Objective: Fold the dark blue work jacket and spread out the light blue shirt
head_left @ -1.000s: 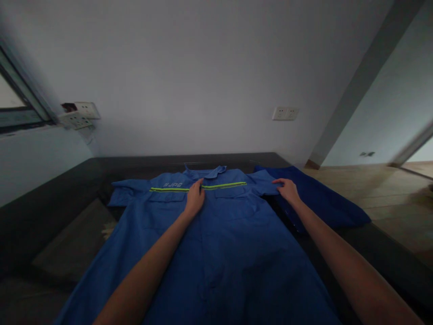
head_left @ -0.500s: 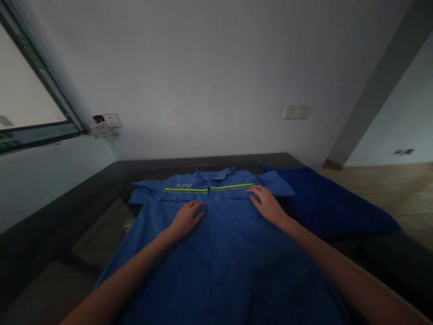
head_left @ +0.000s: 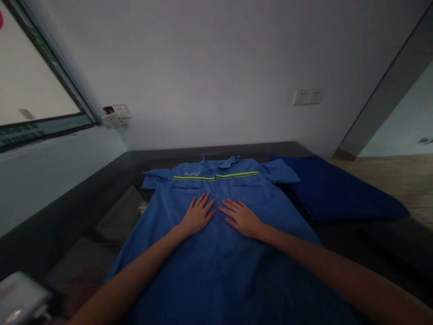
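Note:
A blue short-sleeved work shirt [head_left: 216,253] lies spread front side up, its collar toward the wall. Yellow-green stripes cross the chest, with white lettering above the one on the left. My left hand [head_left: 198,214] rests flat on the shirt, left of the button placket and below a chest pocket, fingers spread. Just right of the placket, my right hand [head_left: 242,218] also lies flat with its fingers apart, pointing toward the left hand. Neither hand grips the cloth. The shirt's lower end runs out of view at the bottom.
Under the shirt is a dark table [head_left: 135,158] against a pale wall. A folded dark blue cloth [head_left: 341,192] lies to the right. A white device [head_left: 22,298], cut off by the frame, sits at lower left. Wall sockets [head_left: 308,96] and a window [head_left: 37,81] are beyond.
My right hand has moved left and down from the right chest pocket toward the placket. My left hand has flattened, its fingers spreading. The camera view has shifted slightly, bringing the white device into view.

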The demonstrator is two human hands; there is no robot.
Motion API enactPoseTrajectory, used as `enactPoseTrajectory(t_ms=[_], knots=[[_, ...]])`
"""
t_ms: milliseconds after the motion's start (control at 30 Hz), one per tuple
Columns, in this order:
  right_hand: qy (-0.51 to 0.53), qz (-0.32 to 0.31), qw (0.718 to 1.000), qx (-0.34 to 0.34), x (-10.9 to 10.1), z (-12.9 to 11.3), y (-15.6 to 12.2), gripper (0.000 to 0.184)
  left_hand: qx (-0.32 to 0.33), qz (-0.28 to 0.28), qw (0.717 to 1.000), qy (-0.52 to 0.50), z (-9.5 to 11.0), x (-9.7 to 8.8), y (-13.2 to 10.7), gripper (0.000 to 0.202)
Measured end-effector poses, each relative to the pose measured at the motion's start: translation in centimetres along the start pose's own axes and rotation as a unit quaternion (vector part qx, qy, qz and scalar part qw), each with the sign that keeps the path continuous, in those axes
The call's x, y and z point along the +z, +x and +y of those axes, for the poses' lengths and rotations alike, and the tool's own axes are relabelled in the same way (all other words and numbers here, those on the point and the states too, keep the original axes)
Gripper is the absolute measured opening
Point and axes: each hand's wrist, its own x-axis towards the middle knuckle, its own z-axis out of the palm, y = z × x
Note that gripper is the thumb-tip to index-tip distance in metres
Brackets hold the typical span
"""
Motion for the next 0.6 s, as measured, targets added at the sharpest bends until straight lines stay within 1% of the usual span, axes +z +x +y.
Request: enactPoseTrajectory(t_ms=[267, 433, 533, 600], knots=[[-0.008, -0.013, 1.000, 0.001, -0.4, -0.5, -0.9, 0.047, -0.001, -0.002, 1.000, -0.009, 0.6, -0.5, -0.6, 0.050], [0.009, -0.013, 1.000, 0.003, -0.4, -0.6, -0.7, 0.047, -0.007, 0.004, 1.000, -0.025, 0.7, -0.5, -0.6, 0.049], [0.041, -0.023, 0.999, 0.006, -0.9, -0.8, -0.7, 0.047, -0.013, 0.007, 0.998, -0.056, 0.6, -0.6, -0.3, 0.048], [0.078, -0.015, 0.997, 0.005, -1.8, -0.6, -1.1, 0.048, -0.021, 0.017, 0.995, -0.101, 0.0, -1.1, 0.0, 0.048]])
